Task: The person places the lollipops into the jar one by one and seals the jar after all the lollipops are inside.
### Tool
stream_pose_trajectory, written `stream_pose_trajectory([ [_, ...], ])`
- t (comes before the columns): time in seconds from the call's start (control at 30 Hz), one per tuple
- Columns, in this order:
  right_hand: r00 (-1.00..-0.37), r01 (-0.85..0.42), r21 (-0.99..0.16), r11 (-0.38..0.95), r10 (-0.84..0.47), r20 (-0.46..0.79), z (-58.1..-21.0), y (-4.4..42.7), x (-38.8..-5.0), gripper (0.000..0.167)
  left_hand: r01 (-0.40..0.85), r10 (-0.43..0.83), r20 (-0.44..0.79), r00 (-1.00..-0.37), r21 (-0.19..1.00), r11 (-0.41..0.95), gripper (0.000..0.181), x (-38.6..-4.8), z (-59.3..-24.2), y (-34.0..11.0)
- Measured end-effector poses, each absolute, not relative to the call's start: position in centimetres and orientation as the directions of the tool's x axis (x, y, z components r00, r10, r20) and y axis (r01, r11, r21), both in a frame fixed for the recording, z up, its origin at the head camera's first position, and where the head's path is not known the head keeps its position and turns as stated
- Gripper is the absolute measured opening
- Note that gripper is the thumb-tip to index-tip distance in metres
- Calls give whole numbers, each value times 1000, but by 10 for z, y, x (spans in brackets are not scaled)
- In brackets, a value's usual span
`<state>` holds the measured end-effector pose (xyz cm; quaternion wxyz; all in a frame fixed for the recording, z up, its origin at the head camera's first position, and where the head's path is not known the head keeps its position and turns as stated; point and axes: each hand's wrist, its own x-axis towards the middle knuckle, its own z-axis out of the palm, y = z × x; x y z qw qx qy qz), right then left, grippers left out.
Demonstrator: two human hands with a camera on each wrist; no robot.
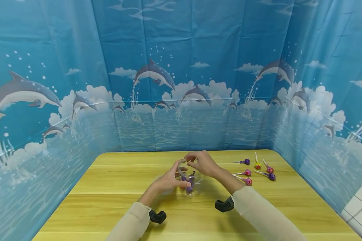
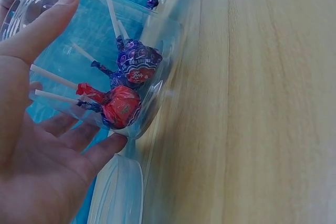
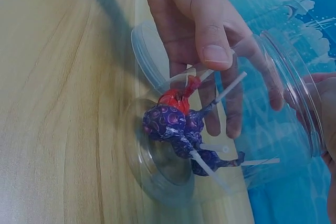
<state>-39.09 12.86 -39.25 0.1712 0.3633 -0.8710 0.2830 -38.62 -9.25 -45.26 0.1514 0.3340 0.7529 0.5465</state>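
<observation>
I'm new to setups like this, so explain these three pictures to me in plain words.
There is no robot here: a person works with two bare hands. The wide picture comes from a camera on the head, looking forward and down; the other two come from a camera on each wrist. The left hand grips a clear jar with purple and red wrapped lollipops inside. The right hand is at the jar's rim; whether it pinches anything is hard to tell. Beside the jar, a clear lid lies on the wood-grain table. To the right lie six loose lollipops. Behind hangs a blue dolphin-print sheet.
</observation>
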Motion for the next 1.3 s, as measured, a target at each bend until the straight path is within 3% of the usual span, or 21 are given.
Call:
stream_pose_trajectory([
  [0.3,-666,-739,-397,545,-498,555,-394,133,-390,22,331,662,132,-738,925,185,89,-386,-452,-93],
  [0.7,-722,-691,-508,514,-463,513,-383,148,-385,24,337,664,144,-734,925,173,87,-388,-453,-91],
  [1.3,-770,-636,-535,555,-412,487,-377,185,-381,22,312,645,126,-753,933,182,87,-386,-452,-92],
])
